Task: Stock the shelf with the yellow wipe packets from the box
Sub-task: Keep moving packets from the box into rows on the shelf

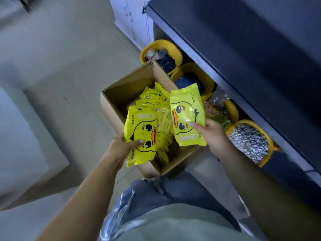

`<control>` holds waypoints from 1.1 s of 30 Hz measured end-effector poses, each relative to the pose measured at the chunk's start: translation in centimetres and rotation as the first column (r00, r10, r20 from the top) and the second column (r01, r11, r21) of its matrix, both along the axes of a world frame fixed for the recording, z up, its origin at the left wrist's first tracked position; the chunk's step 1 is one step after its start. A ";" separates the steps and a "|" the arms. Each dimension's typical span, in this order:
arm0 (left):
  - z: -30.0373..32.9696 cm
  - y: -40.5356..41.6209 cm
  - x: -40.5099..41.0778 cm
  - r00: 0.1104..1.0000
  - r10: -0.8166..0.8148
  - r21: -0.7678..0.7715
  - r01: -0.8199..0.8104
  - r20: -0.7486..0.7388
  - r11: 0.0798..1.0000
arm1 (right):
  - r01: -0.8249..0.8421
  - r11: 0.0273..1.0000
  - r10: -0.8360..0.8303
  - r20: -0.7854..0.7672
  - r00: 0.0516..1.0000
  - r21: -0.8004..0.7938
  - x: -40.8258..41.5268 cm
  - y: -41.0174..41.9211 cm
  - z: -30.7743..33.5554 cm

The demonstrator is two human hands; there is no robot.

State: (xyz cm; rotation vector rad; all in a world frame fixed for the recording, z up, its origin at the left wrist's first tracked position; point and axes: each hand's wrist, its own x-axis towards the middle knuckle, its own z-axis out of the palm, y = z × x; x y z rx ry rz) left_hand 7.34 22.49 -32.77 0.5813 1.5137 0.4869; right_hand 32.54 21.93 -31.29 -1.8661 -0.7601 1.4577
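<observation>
Holding one yellow wipe packet each, the left hand [124, 145] grips the lower-left packet [141, 134] and the right hand [211, 132] the centre-right packet [187, 117], both long axes running up-frame above the open box [121, 87]. The shelf [260, 49] lies at the right of the frame, nearer the right hand, which probably stocks first.

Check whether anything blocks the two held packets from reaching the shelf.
Nothing visible does. The left hand and right hand each hold a packet above the box; the shelf lies open to the right.
</observation>
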 end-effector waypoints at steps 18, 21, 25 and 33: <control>8.3 -6.1 -1.4 0.926 -0.376 0.236 0.374 -0.038 0.897 | 0.236 0.969 -0.243 0.138 0.960 0.068 -1.8 -17.5 10.7; 10.6 -5.5 1.3 0.902 -0.422 0.330 0.426 -0.087 0.842 | 0.292 0.948 -0.307 0.122 0.944 0.128 0.2 -18.7 12.9; 13.1 -4.9 5.1 0.864 -0.467 0.431 0.501 -0.189 0.751 | 0.331 0.922 -0.365 0.170 0.915 0.198 3.4 -19.8 14.7; 16.8 -3.3 14.8 0.675 -0.498 0.484 0.737 -0.544 0.471 | 0.312 0.889 -0.396 0.219 0.892 0.336 13.0 -20.9 18.5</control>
